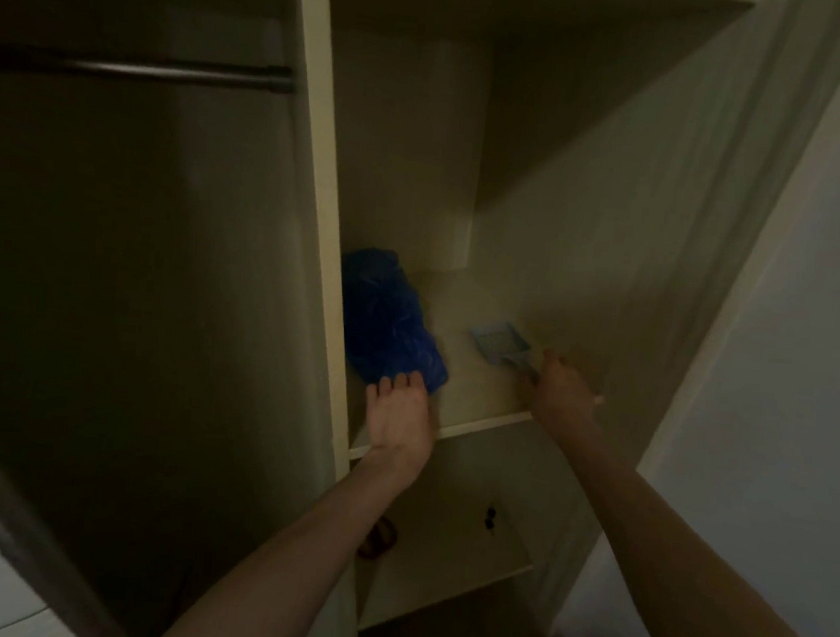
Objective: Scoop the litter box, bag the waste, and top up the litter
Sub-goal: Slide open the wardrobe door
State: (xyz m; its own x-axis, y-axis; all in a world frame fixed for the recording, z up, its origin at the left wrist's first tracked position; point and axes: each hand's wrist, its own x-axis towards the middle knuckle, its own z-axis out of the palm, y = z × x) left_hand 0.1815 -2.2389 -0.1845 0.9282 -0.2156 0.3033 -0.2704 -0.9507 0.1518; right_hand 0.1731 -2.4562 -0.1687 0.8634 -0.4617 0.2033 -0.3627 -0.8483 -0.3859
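Scoop (pixel 498 346) on the middle shelf (pixel 480 424), right of centre, pale blue-grey, head pointing far and left, handle toward the near edge. Right hand (pixel 564 390) curled over that handle end; blurred, so whether the fingers actually close round it cannot be told. Bags (pixel 390 321) at the shelf's left end against the upright: a dark blue bundle, crinkled and glossy, thin plastic by the look of it. Left hand (pixel 399 414) flat and relaxed, fingertips resting on the bundle's near end, not gripping. No litter box anywhere in view.

Likely risks from here: a loose hold on the thin handle, letting the scoop tip off the near edge of the shelf. A one-handed tug on slippery film, dragging the whole bundle out and spilling it instead of freeing one bag. Dim light and deep shadow, making a misjudged reach probable. Both forearms crowded into one narrow bay, so an elbow could knock the side panel.

Shelving smooth, cream, flat-edged and boxy, looking like painted board. Lower shelf (pixel 445 569) with a small dark object (pixel 489 517) and a reddish-brown one (pixel 378 539), both too dim to identify. Left bay dark, crossed by a metal rail (pixel 142 71). Plain pale wall (pixel 813 346) at right.
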